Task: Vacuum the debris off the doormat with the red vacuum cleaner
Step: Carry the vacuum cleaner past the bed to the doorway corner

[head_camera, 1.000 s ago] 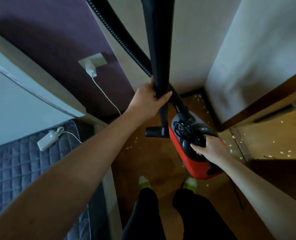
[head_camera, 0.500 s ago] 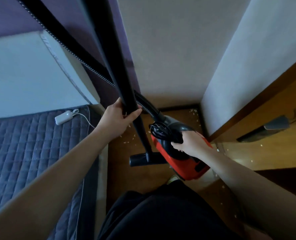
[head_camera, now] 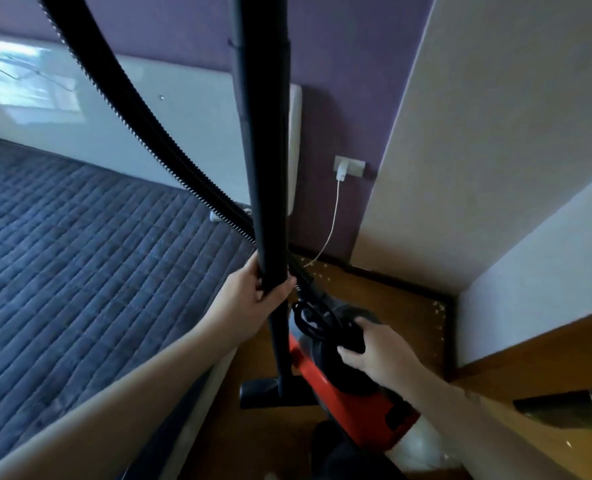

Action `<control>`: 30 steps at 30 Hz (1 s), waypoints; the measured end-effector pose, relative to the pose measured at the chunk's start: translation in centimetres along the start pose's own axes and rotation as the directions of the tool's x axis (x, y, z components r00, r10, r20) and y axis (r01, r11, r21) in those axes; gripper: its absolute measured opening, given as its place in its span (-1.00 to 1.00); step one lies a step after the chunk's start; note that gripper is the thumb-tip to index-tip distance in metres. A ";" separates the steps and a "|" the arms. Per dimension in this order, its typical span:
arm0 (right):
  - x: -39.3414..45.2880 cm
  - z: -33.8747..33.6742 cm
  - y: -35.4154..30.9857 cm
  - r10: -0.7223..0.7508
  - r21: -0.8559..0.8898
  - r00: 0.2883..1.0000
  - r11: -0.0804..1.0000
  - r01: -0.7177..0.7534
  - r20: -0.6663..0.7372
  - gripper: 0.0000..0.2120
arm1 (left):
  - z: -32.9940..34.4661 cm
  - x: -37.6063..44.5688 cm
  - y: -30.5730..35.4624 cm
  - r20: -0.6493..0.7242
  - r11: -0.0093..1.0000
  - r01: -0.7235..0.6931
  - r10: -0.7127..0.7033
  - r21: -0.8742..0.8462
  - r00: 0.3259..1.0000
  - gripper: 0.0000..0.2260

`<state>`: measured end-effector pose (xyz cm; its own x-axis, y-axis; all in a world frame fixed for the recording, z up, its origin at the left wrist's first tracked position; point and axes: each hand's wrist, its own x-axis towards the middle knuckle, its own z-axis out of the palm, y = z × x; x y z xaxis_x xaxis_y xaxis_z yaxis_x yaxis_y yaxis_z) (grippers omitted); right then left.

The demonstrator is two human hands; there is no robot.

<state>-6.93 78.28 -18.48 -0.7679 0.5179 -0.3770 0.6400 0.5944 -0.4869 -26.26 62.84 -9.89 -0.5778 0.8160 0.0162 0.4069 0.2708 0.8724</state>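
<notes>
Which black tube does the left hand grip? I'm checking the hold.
The left hand grips the smooth rigid wand, not the ribbed hose passing behind it.

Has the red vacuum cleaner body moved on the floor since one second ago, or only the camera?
Cannot tell. The head camera swung a lot. The red vacuum cleaner lies near the same wall corner, with the right hand on its handle as before.

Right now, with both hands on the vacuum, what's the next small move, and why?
Probably set the red vacuum cleaner down. The right hand holds its top handle, the left hand holds the wand, and no doormat is in view, only white crumbs by the wall.
</notes>
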 end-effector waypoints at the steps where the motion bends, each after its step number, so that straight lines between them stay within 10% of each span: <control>1: -0.5 0.4 -1.2 -0.026 -0.003 1.000 1.000 0.026 0.016 -0.77 | -0.9 -1.5 -0.3 -0.033 0.999 0.021 -0.022 -0.030 0.999 -0.87; 13: -4.1 5.7 -10.8 -0.412 0.072 0.892 0.911 0.406 0.187 -0.76 | -6.1 -16.6 -0.8 -0.404 0.984 0.158 -0.177 -0.081 0.898 -0.78; 30: -17.6 18.3 -22.5 -0.685 0.024 0.498 0.600 0.800 0.531 -0.67 | -3.2 -45.7 1.3 -0.881 0.892 0.226 -0.435 -0.392 0.186 -0.78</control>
<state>-8.39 44.55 -15.27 -0.8360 -0.4761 -0.2728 -0.2305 0.7559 -0.6128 -1.57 24.28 -7.98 -0.9080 -0.4156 0.0540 -0.0454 0.2255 0.9732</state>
